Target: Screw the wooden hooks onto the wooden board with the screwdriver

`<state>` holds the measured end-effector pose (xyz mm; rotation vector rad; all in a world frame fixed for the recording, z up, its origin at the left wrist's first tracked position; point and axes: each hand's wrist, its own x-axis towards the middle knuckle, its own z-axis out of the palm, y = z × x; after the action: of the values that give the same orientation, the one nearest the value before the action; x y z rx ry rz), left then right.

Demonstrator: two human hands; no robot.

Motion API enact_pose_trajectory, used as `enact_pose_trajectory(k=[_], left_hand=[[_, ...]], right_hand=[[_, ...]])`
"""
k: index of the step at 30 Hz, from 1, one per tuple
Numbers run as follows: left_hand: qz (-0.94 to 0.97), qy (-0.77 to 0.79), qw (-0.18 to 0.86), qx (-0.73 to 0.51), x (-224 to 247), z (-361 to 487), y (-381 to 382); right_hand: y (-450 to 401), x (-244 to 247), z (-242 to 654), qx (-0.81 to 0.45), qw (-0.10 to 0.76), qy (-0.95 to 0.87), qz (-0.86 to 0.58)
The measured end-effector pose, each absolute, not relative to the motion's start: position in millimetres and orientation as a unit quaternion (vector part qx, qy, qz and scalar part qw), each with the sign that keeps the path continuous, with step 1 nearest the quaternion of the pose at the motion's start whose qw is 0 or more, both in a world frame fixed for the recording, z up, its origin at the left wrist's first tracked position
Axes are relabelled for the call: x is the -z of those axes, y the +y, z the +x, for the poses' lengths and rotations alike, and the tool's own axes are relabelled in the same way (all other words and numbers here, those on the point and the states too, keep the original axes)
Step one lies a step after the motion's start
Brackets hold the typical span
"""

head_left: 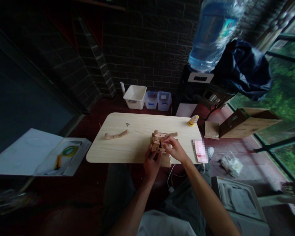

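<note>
Far left: open white case (81, 164), lid laid back to the left, with roll of green-and-yellow tape (69, 150) and orange-handled tool (58, 162) inside. Next, pale wood-grain table (137, 150), rounded corners at left. On its left part, curved wooden piece (116, 134) lying flat, apart from the hands; small grey metal piece (127, 124) just beyond. Past the far edge, on reddish floor: white bin (135, 96), then two translucent bluish boxes (158, 100), side by side.

Right of table centre, at the near edge: wooden assembly (155, 142), stacked blocks and bars, lowest part projecting past the edge. Left hand (151, 164) at its near left side, fingers curled in; exact closure and contact hidden, cannot tell. Right hand (174, 149) above from the right, narrow fingertip pinch on small black-and-yellow tool (160, 144), held over the assembly.

Farther right on the tabletop: clear bottle with yellow base (193, 120), near the far right corner. At the right edge, pink item (200, 150), partly pixelated. Beyond, blue water jug (213, 36), upright on dark dispenser (195, 87); dark plastic bag (247, 70) beside. Far right: open cardboard box (245, 123) and crumpled white bag (232, 165).
</note>
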<state>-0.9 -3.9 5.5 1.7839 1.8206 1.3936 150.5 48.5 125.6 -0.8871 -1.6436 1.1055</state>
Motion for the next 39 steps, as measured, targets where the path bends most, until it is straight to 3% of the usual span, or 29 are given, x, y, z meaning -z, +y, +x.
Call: enact_pose_trajectory(k=[31, 39], left_hand=[[0.607, 0.621, 0.120, -0.481, -5.7, -0.4, -4.1], [0.608, 0.624, 0.124, -0.475, -11.4, -1.0, -4.2]], right_hand=[[50.0, -125.3, 152.0, -0.460, 0.462, -0.655, -0.383], [44.2, -135.9, 139.9, -0.519, 0.443, -0.634, -0.363]])
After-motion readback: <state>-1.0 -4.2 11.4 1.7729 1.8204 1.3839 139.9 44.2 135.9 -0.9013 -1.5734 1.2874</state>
